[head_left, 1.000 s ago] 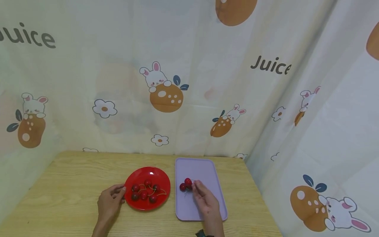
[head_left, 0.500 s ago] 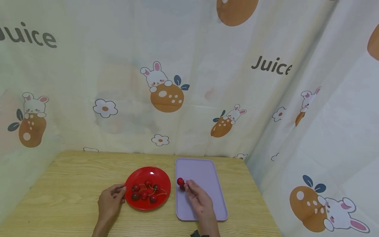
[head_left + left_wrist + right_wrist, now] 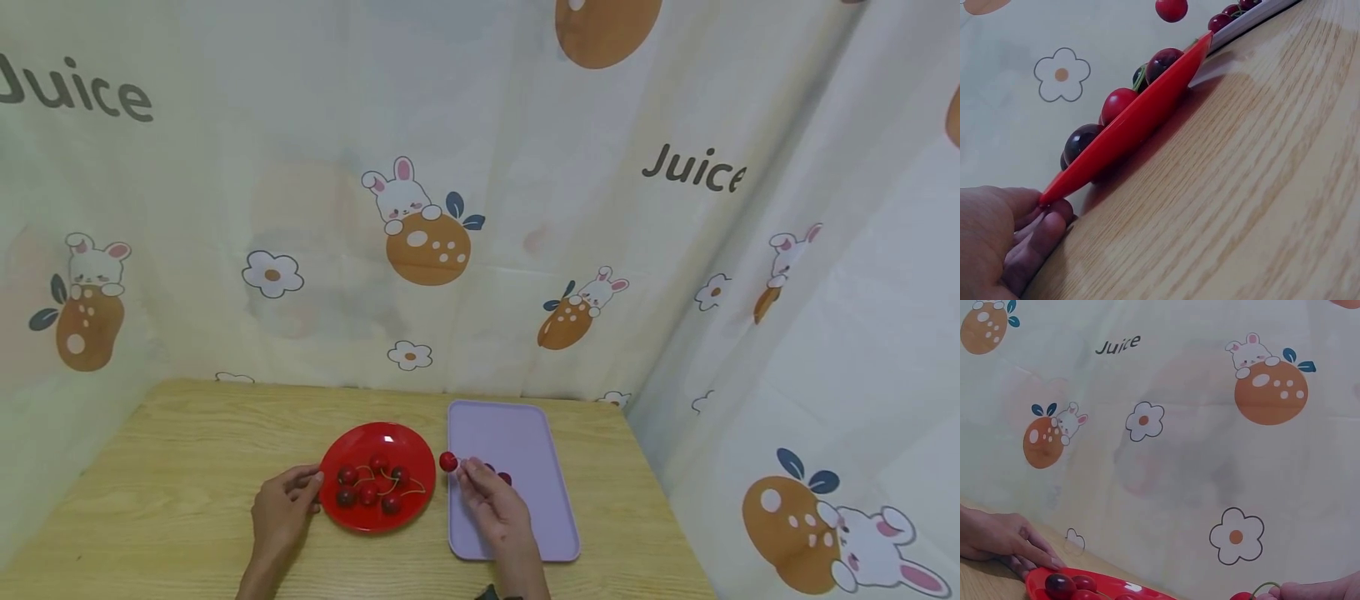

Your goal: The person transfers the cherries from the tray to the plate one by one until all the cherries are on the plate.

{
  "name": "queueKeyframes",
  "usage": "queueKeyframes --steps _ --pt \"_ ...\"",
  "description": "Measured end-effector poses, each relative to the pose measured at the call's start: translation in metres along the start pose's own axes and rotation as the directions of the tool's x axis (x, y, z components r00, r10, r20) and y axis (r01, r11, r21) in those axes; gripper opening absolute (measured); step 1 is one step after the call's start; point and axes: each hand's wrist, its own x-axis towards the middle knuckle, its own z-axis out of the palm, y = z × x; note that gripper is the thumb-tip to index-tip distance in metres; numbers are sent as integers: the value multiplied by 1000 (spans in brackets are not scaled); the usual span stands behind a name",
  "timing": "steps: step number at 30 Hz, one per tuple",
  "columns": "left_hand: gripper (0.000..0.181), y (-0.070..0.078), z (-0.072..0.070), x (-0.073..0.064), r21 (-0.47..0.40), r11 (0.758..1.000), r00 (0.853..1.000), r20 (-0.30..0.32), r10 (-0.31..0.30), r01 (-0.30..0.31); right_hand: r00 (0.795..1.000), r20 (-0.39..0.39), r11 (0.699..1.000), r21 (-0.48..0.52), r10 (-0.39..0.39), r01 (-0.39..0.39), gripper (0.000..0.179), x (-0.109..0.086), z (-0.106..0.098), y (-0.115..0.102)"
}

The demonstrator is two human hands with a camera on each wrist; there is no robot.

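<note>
My left hand (image 3: 281, 510) grips the left rim of a round red plate (image 3: 347, 447), thumb above and fingers below in the left wrist view. Several dark and bright red cherries (image 3: 368, 495), some with green stems, lie on that plate. A single cherry (image 3: 447, 462) dangles from its stem in the fingertips of my right hand (image 3: 497, 510), over the gap between plate and tray. The curved stem (image 3: 1266, 584) shows in the right wrist view. Other cherries (image 3: 1220, 23) sit on the lilac tray (image 3: 504, 427), partly hidden behind my right hand in the head view.
Plate and tray stand side by side on a wood-grain table (image 3: 202, 450). Behind the table hangs a pale curtain (image 3: 330, 333) printed with rabbits, fruit and flowers, and it continues along both sides.
My right hand has moved left from above the tray toward the plate, lifting one cherry away from the others there. The left hand keeps its hold on the plate rim.
</note>
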Motion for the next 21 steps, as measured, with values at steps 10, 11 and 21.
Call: queueKeyframes --steps 10,11,21 --pt "28 1 1 0 9 1000 1000 -18 0 0 1000 17 999 -50 3 -2 31 4 3 6" --pt "28 1 1 0 12 1000 1000 -20 0 0 1000 20 999 -53 5 -3 31 5 3 7" --pt "30 3 -1 -2 -5 1000 1000 -5 -13 13 1000 -17 998 -67 9 -10 26 6 6 13"
